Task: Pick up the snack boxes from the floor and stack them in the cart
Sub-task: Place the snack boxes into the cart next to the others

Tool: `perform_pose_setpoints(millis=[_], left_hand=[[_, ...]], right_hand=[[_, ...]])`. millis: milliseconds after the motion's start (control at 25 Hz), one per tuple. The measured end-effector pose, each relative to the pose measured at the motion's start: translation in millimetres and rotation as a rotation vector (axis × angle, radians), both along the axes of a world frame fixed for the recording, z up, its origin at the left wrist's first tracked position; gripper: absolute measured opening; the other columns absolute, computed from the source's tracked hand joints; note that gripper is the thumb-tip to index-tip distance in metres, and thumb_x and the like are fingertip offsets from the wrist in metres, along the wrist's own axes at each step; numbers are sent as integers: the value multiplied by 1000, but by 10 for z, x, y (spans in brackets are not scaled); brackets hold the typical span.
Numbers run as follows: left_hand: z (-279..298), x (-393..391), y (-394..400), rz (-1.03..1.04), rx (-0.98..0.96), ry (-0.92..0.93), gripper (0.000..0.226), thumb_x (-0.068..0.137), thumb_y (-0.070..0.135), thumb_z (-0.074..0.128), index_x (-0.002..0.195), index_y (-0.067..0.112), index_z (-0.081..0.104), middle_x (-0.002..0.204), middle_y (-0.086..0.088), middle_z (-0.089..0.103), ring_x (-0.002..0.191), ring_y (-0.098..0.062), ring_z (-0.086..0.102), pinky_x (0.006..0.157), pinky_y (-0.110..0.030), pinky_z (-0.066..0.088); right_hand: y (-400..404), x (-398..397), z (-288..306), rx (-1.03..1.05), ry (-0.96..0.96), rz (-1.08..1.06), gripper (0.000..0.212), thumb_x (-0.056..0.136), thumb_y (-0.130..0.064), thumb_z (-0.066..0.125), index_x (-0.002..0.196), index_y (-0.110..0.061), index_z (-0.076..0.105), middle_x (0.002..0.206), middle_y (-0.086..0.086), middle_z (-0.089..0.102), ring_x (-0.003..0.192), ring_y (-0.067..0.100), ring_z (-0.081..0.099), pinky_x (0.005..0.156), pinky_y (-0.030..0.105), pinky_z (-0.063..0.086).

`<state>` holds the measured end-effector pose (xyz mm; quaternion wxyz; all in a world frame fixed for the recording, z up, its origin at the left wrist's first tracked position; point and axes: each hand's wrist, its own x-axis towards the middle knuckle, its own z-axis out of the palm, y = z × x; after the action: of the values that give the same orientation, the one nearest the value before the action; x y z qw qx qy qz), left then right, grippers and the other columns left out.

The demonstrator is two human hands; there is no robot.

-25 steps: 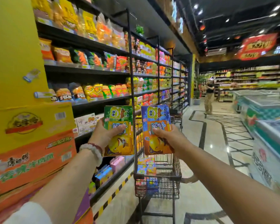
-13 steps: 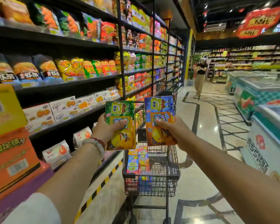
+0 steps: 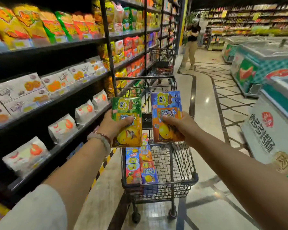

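My left hand point(image 3: 113, 126) grips a green-topped snack box point(image 3: 127, 113) with a yellow cartoon face, held upright. Beside it my right hand point(image 3: 181, 126) grips a blue-topped snack box point(image 3: 166, 105) of the same kind. Both boxes hover over the black wire cart point(image 3: 181, 163), just above its basket. Several snack boxes point(image 3: 140, 165) lie stacked in rows along the cart's left side. The right half of the basket shows bare wire.
Black shelves point(image 3: 61, 90) of snack bags and boxes run along the left, close to the cart. Chest freezers point(image 3: 263, 67) line the right side. A second cart point(image 3: 163, 62) stands farther up the aisle, and a person point(image 3: 190, 45) walks at the far end. Glossy tiled floor lies between.
I have walked forward up to the cart. Both hands have lowered with their boxes, from in front of the shelves to just above the basket. The cardboard cartons at left have left the view.
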<state>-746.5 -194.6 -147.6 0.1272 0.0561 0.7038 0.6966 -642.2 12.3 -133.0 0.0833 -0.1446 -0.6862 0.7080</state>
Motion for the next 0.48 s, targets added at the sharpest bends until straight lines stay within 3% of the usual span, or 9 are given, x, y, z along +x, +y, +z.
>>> perform_pose_setpoints(millis=[80,160,360,480], left_hand=[[-150,-322,125,8,-30,-15,94,45,41,90,126,20,47,110,-8,68,87,-26,71,79,-49,57],[-319,-682,281,-3,-21,-28,83,55,33,88,125,20,47,110,-8,68,90,-28,70,82,-51,55],[-671,-1375,670,31,-14,-92,70,61,27,86,121,17,51,105,-8,70,84,-25,71,78,-46,57],[-916,-1727,795,44,-29,-163,76,62,27,86,126,16,45,111,-10,68,89,-28,70,81,-49,56]], right_hand=[[119,-319,-109,-20,-8,9,12,86,-19,68,95,-16,63,92,10,74,72,21,73,54,28,57],[268,-699,-238,-27,-17,25,15,86,-18,68,99,-14,62,94,12,73,71,21,73,54,29,57],[668,-1632,-648,-85,-93,50,47,81,-21,74,121,-6,53,106,17,70,83,28,72,58,33,58],[794,-2048,-909,-103,-143,56,41,82,-19,72,118,-5,56,103,17,71,82,28,72,62,35,60]])
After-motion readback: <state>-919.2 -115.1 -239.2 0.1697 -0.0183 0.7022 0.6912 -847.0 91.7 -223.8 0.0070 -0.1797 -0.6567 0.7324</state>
